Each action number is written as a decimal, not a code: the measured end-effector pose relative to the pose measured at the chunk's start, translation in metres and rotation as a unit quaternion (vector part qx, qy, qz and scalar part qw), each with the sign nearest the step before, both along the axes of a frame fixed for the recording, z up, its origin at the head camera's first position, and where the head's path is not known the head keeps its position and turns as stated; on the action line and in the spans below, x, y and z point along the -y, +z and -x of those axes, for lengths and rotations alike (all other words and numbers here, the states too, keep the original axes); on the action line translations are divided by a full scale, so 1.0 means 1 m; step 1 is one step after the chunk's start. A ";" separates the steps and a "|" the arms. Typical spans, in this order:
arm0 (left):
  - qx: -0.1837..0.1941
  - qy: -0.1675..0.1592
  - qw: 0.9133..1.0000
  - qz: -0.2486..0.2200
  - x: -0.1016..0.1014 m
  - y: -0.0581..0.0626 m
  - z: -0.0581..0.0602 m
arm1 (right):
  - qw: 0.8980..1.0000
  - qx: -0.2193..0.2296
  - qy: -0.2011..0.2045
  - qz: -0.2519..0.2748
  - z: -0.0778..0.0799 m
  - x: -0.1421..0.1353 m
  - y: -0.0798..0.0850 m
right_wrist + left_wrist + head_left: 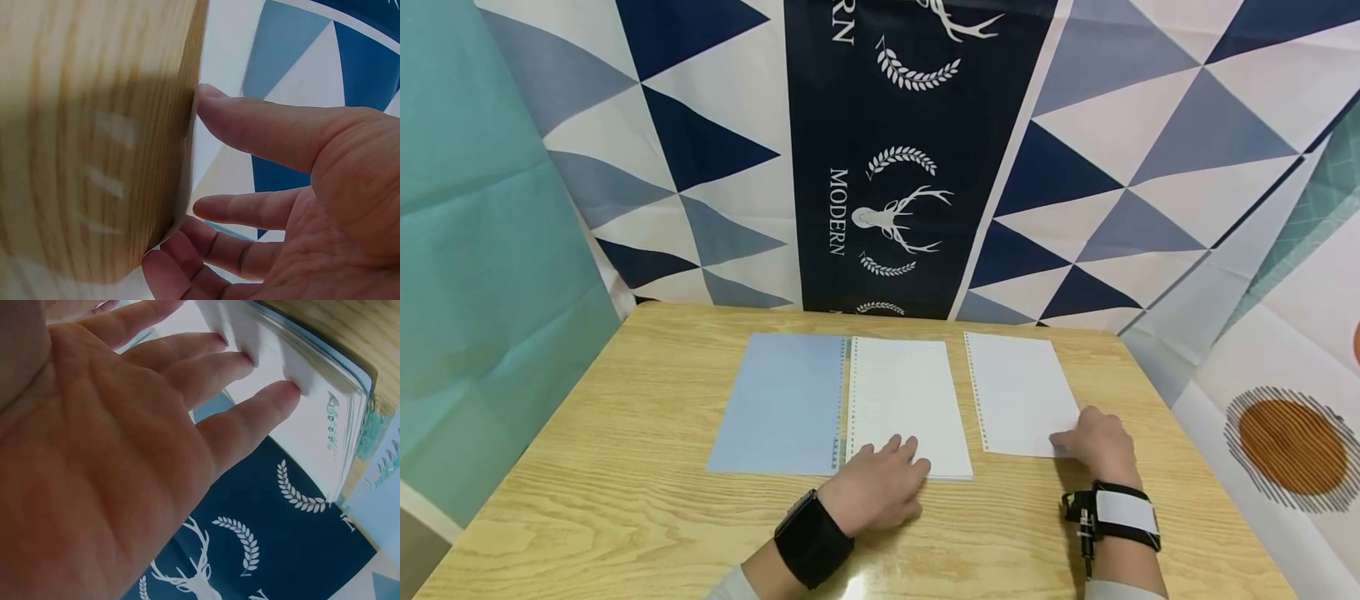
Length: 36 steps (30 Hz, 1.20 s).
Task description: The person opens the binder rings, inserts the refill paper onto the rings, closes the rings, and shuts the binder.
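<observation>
Left hand (876, 486): fingers extended, resting on open notebook (904, 392).
Right hand (1103, 446): thumb and bent fingers gripping loose sheet (1018, 392) by its near corner.

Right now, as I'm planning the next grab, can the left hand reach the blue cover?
Likely yes: the left hand is at the white pages beside the blue cover, which lies bare.

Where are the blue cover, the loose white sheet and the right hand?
Blue cover (778, 404), head view: middle of its face.
Loose white sheet (1018, 394), head view: middle of its face.
Right hand (1103, 443), head view: its back.
</observation>
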<state>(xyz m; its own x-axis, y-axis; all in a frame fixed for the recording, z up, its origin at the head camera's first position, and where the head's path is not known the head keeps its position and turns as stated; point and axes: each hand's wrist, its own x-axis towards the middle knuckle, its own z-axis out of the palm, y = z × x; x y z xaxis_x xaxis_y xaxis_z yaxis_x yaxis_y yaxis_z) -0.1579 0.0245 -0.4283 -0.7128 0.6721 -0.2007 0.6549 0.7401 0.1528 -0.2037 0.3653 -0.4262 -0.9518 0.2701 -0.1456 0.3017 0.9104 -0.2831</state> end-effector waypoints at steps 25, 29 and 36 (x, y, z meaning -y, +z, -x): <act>-0.031 -0.011 0.999 0.001 0.001 0.000 -0.001 | 0.984 0.049 -0.059 0.164 0.003 -0.015 -0.004; -0.035 -0.014 0.999 0.000 0.001 0.000 -0.001 | 0.981 0.054 -0.056 0.180 0.001 -0.018 -0.004; -0.033 -0.015 0.999 0.000 0.002 0.000 -0.001 | 0.978 0.055 -0.072 0.186 0.001 -0.022 -0.005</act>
<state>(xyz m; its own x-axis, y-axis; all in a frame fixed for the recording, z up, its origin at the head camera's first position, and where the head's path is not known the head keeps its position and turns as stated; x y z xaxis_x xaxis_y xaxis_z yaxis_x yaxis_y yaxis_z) -0.1573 0.0230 -0.4279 -0.7040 0.6932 -0.1545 0.6852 0.7202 0.1088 -0.2052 0.3875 -0.4313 -0.8809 0.3080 -0.3594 0.4661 0.6968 -0.5452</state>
